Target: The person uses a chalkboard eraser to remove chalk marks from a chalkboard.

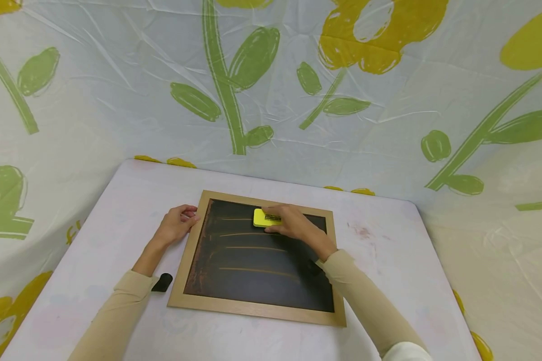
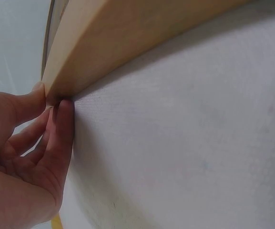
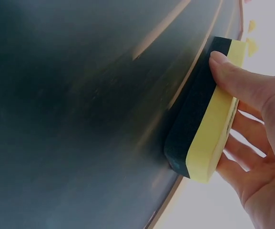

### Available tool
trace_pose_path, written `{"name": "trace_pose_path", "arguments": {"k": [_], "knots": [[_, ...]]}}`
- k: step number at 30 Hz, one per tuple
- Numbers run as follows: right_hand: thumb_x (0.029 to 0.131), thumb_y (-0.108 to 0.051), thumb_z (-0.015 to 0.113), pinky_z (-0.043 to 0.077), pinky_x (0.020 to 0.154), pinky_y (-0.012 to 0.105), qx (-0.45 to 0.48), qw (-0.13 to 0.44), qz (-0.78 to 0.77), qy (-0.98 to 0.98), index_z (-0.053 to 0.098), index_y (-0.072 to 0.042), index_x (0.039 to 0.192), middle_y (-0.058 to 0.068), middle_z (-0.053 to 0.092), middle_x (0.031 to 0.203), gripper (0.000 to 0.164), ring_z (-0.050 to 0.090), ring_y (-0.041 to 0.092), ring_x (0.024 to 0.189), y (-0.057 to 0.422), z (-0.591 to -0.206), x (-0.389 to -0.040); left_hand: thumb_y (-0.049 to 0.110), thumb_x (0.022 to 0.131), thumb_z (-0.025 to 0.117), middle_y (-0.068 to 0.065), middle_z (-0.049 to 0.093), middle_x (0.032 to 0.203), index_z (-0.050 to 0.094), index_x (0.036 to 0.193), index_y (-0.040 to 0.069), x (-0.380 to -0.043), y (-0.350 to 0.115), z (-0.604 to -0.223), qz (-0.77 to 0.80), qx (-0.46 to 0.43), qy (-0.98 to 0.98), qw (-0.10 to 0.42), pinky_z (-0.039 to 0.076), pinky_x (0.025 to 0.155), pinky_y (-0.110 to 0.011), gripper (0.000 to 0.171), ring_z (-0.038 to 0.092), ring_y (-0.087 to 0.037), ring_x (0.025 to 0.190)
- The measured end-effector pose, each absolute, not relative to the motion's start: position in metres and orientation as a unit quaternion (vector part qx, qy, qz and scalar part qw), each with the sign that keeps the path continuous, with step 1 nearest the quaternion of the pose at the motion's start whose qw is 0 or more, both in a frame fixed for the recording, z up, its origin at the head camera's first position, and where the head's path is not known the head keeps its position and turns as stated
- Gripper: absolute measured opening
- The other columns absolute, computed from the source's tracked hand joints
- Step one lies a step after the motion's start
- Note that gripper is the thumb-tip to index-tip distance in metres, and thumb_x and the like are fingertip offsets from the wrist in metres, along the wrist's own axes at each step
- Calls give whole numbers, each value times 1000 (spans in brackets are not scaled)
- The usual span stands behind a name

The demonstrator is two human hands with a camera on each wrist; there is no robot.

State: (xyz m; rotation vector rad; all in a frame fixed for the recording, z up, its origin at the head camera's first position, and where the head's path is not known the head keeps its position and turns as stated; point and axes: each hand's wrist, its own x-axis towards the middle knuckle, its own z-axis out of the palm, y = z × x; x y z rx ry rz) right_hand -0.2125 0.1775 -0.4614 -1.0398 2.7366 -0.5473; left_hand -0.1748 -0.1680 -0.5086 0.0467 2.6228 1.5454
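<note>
A chalkboard (image 1: 262, 287) in a light wooden frame (image 1: 248, 307) lies slightly turned on the table. Several thin orange-brown lines (image 1: 248, 247) run across its dark surface, with smudges along the left side. Near the top, my right hand (image 1: 293, 221) grips a yellow and black eraser (image 3: 211, 121) between thumb and fingers. The eraser's black side faces the board, against the uppermost line. At the left side of the frame, my left hand (image 1: 176, 224) pinches the wooden edge; in the left wrist view the thumb (image 2: 30, 102) presses its side while the fingertips reach its underside.
A white table (image 1: 379, 281) with faint stains surrounds the board. Behind it hangs a pale cloth (image 1: 153, 115) printed with yellow flowers and green leaves. Small black pieces (image 1: 162, 282) stick out by both cuffs.
</note>
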Motion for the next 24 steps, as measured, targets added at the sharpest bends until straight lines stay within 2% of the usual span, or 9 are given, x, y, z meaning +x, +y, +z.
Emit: {"name": "trace_pose_path", "arguments": {"k": [17,24], "knots": [[89,-25,83,48,105,42,-373,87,-177,907,58,-2,144,13,63,140,64,61,29,127,140,-460,-218,7,101,64,-24,64,107,59,129,-13,-175,-169,-510,506,9,861,51,51,62,-23,35,65,-27,86],[90,-25,82,46,107,43,-377,95,-157,908,60,-3,143,13,63,139,62,61,29,128,124,-460,-221,6,101,64,-25,63,108,59,129,-14,-175,-169,-508,514,9,856,52,51,61,-21,35,65,-29,87]]}}
